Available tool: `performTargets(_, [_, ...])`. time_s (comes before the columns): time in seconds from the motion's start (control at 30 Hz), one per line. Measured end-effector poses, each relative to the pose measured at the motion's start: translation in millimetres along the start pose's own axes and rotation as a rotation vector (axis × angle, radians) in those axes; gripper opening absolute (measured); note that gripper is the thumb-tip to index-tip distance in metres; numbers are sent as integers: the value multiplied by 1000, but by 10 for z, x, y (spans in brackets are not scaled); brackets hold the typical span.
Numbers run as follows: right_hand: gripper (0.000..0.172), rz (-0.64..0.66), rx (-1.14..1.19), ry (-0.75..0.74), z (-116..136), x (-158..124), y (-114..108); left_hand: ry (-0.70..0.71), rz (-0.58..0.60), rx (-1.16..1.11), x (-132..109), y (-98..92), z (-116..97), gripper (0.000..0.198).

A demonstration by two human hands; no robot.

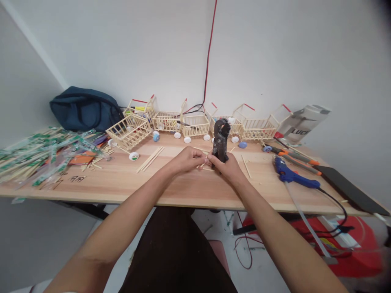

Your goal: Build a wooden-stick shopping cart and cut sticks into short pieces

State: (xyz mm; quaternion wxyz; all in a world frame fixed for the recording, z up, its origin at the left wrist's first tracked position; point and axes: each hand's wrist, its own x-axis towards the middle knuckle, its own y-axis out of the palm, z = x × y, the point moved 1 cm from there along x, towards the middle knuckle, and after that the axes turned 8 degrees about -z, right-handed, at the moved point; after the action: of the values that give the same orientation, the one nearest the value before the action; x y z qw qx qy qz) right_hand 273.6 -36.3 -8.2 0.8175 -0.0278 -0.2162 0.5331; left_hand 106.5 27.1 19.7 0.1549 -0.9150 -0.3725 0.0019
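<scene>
Both hands meet over the middle of the wooden table [183, 189]. My left hand [190, 159] is closed in a pinch on small light sticks, whose ends show between the two hands. In my right hand [225, 165] is a black cutter-like tool [220, 140], held upright with its head pointing up; the fingers are wrapped round it, and the thumb touches near the left fingertips. Thin loose sticks [151, 159] lie left of the hands, and another stick [246, 166] lies to the right.
Small stick-built carts [130, 132] with bottle-cap wheels line the back. A blue bag [85, 109] and wrapped sticks [36, 162] are at left. At right are a blue glue gun [295, 177], orange-handled pliers [301, 158] and a black slab [351, 189]. A red cable hangs behind.
</scene>
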Motion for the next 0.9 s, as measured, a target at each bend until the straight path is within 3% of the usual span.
performTargets(0.3, [32,11,9,30,31,-18,0,149,-50,115,12,-10,57,38])
performTargets(0.5, [29,-64,55,48,26,-1,-51,4,53,-84,15,-60,38,39])
performTargets(0.67, [32,-117,120,80,22,19,-69,-132,49,-344,35,-140,99,41])
performTargets(0.9, [34,-137,104,69,2,19,-76,-149,68,-250,22,-136,86,38])
